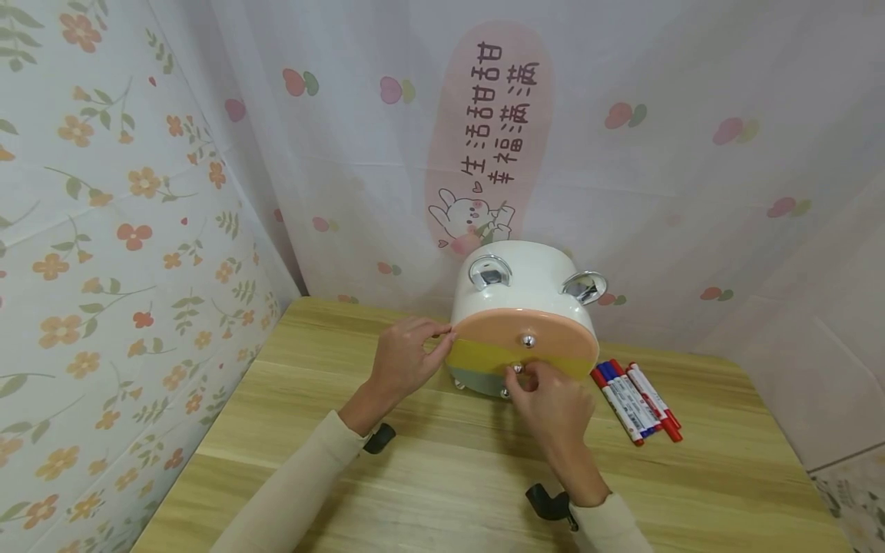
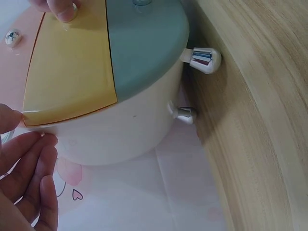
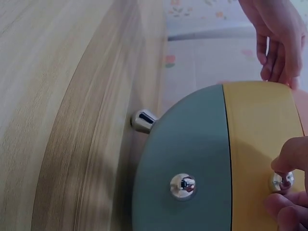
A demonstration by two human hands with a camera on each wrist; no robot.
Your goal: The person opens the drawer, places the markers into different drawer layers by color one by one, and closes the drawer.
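A small round drawer box [image 1: 528, 269] with a white body, silver ears and silver feet stands on the table. Its front is split into a peach drawer [image 1: 484, 326], a yellow drawer [image 2: 72, 72] and a green drawer [image 3: 187, 139]. My right hand [image 1: 556, 403] pinches the silver knob [image 3: 281, 182] of the yellow drawer between thumb and fingers. At the left end of that drawer, my left hand [image 1: 404, 357] holds the box's edge, thumb on the front and fingertips along the side. The yellow front lies flush with its neighbours.
Several red and blue marker pens [image 1: 636, 399] lie side by side on the wooden table [image 1: 429, 476], right of the box. A patterned curtain [image 1: 359, 169] hangs close behind the box, and a floral one [image 1: 124, 253] hangs at the left.
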